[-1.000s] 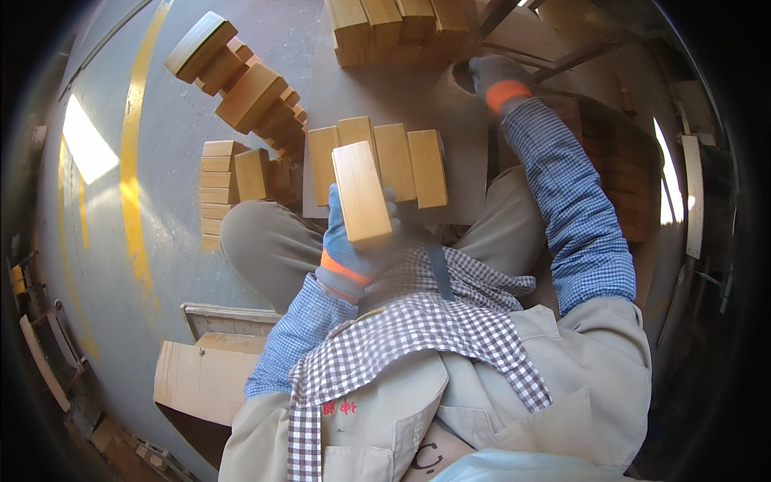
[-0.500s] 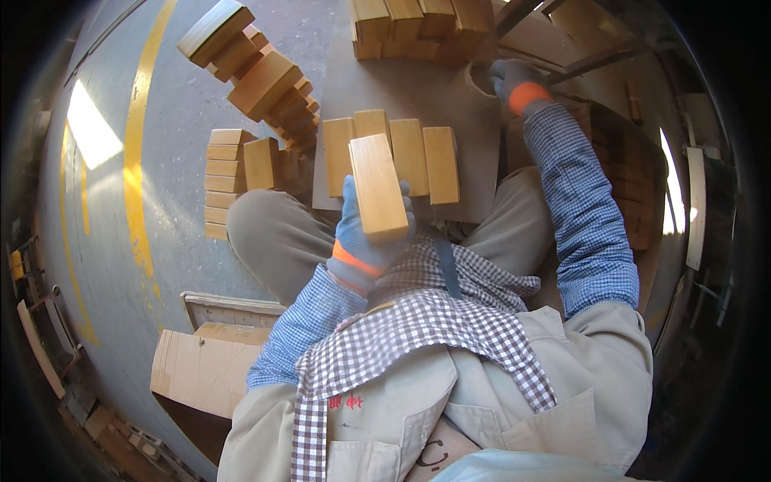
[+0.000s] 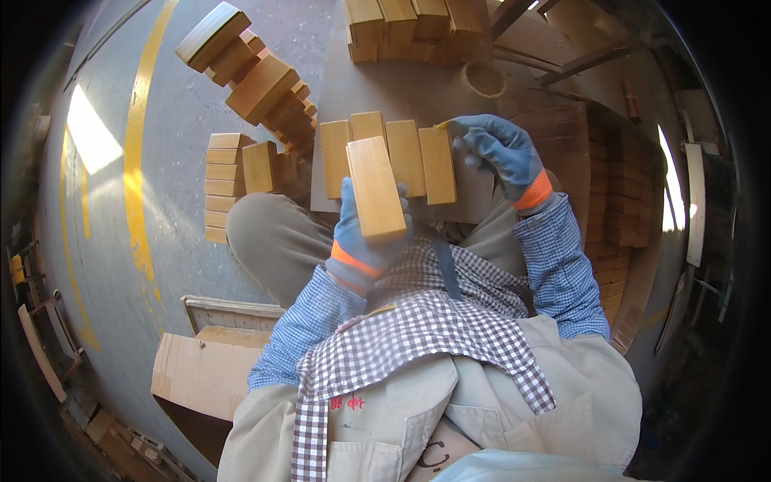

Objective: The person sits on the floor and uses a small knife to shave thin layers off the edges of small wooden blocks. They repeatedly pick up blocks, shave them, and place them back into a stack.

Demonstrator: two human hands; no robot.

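Note:
My left hand, in a blue-grey glove with an orange cuff, is wrapped round a varnished wooden block held upright above my lap. Just beyond it, several similar wooden blocks stand in a row on the board in front of me. My right hand, gloved alike, is at the right end of that row, fingers pinched together. A small yellowish tip pokes out from its fingertips; what it belongs to is too small to tell. Behind that hand stands a round brown pot with an open top.
More wooden blocks are grouped at the board's far end. To the left, blocks rise in a leaning stack and a low pile. Further stacked blocks lie at the right. A cardboard box sits at lower left.
My right hand has come back from the round pot toward me, to the right end of the block row, with a small yellowish tip now showing. The left hand keeps its block almost still.

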